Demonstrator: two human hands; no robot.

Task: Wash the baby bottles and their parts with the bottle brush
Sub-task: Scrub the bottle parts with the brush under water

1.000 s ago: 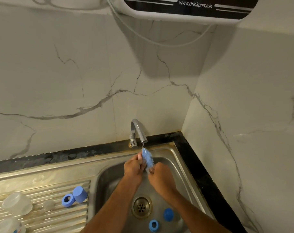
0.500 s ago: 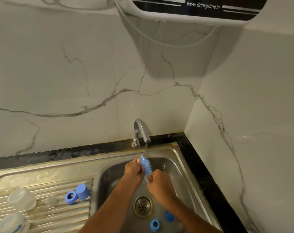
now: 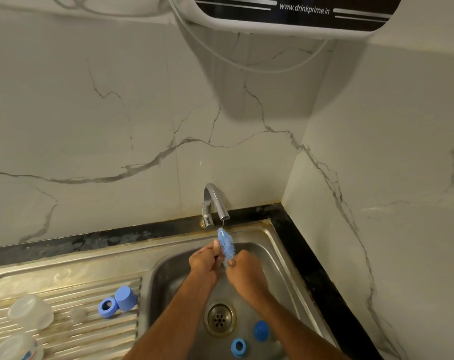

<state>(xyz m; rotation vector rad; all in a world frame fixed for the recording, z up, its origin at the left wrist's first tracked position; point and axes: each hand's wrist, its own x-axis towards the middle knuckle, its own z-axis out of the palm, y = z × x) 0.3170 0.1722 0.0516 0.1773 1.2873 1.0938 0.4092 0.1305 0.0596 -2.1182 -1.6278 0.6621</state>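
Both hands held the blue brush under the tap. The left hand rubbed its bristles. The right hand gripped its handle.

Brush: between both hands, under tap.
Drain: nearer than grip.
Ring and cap: left, on drainboard.

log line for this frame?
phase: rinse brush under tap | left hand: touches bristles | right hand: holds handle | water: thin stream
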